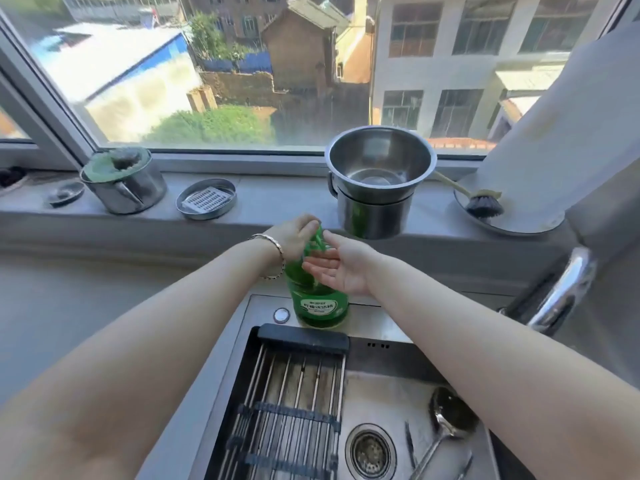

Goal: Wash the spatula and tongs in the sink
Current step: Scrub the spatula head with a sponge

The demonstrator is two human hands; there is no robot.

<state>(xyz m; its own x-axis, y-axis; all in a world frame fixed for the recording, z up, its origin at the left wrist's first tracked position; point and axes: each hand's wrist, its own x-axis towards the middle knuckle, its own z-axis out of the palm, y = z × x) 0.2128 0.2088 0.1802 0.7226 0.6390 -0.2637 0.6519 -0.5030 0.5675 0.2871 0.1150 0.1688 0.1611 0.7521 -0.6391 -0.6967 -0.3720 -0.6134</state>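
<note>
A green dish-soap bottle (320, 303) stands on the sink's back ledge. My left hand (294, 237), a bracelet on its wrist, curls over the bottle's pump top. Just under the pump spout my right hand (337, 266) is held palm up with relaxed fingers. In the steel sink (381, 386) a metal spatula (446, 415) lies by the right wall, its handle running down toward the near edge. Thin dark tongs (410, 445) lie beside it, right of the drain (370, 452). My right forearm covers part of the spatula.
A wire drying rack (294, 410) spans the sink's left half. The chrome faucet (561, 292) curves in at the right. On the windowsill stand a lidded steel pot (124, 181), a dish with a grater (206, 199), stacked steel pots (377, 188) and a dish brush (481, 204).
</note>
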